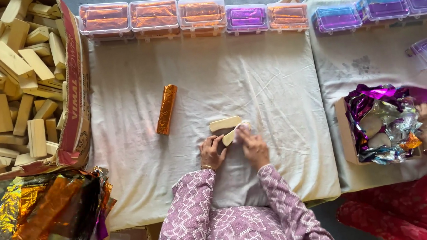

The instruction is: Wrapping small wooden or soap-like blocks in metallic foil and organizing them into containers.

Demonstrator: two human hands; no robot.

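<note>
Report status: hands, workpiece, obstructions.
Left hand and right hand both on pale wooden block. Second block touching it. Orange-wrapped block apart, left. Cloth otherwise unobstructed.

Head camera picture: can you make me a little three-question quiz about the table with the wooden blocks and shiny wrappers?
1. True or false: the long block wrapped in orange foil lies alone on the white cloth, untouched by either hand.
2. What does the big cardboard box at the table's left edge hold? A) plain pale wooden blocks B) purple foil C) plastic lids
3. Fill in: the left hand and right hand both touch a bare ____ block on the cloth.

Key
1. True; it lies apart from both hands.
2. A; the plain pale wooden blocks are heaped inside.
3. Wooden; a second bare block lies just beyond it.
</note>
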